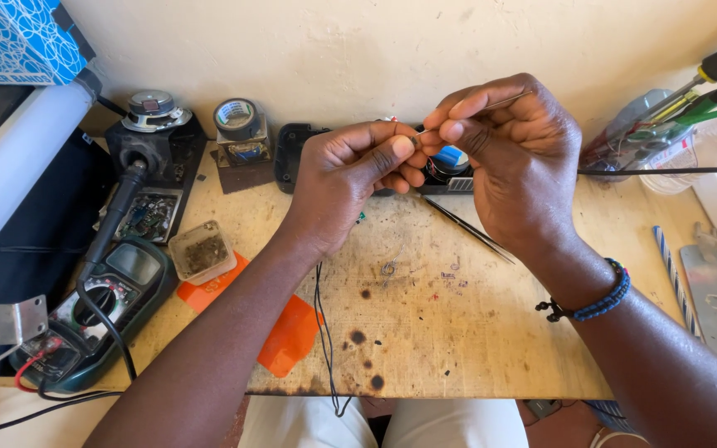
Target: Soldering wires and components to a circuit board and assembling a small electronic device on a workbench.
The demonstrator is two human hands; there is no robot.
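Note:
Both my hands are raised over the middle of a scorched wooden workbench (458, 332). My left hand (350, 178) is closed, its thumb and forefinger pinching something very small at the tip. My right hand (512, 158) pinches a thin silvery wire or needle (499, 103) that runs from my left fingertips up to the right. The two hands touch at the fingertips. What my left fingers hold is too small to make out. A beaded bracelet (599, 303) sits on my right wrist.
Black tweezers (466, 230) lie under my right hand. At left are a multimeter (105, 299), a soldering iron stand (155, 137), a small tub (201, 251) and an orange sheet (288, 332). Screwdrivers in a plastic container (665, 124) stand at right.

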